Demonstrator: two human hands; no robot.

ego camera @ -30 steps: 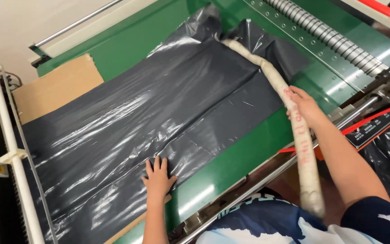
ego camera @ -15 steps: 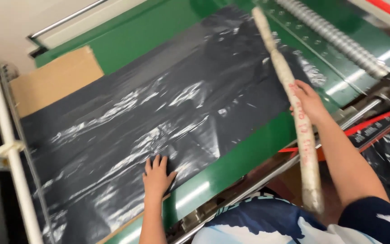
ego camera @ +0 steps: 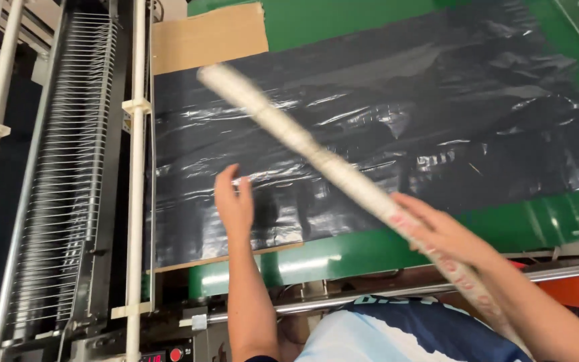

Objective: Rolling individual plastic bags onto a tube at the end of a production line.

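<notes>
Black plastic sheeting (ego camera: 370, 141) lies spread flat across the green tabletop (ego camera: 343, 20), its left end over a brown cardboard panel (ego camera: 209, 37) beside a white-railed wire rack (ego camera: 68, 167). The right hand (ego camera: 443, 231) is closed around a long pale roll (ego camera: 316, 157), gripping near its lower end; the roll slants up and to the left, raised above the sheeting. The left hand (ego camera: 234, 201) is open, fingers together, held just over the near edge of the sheeting; contact cannot be confirmed because of blur. The step in hand appears to be smoothing the sheeting with the roll. A further stroke would call for the roll to be lowered level onto the plastic while the left hand pins the near edge.
</notes>
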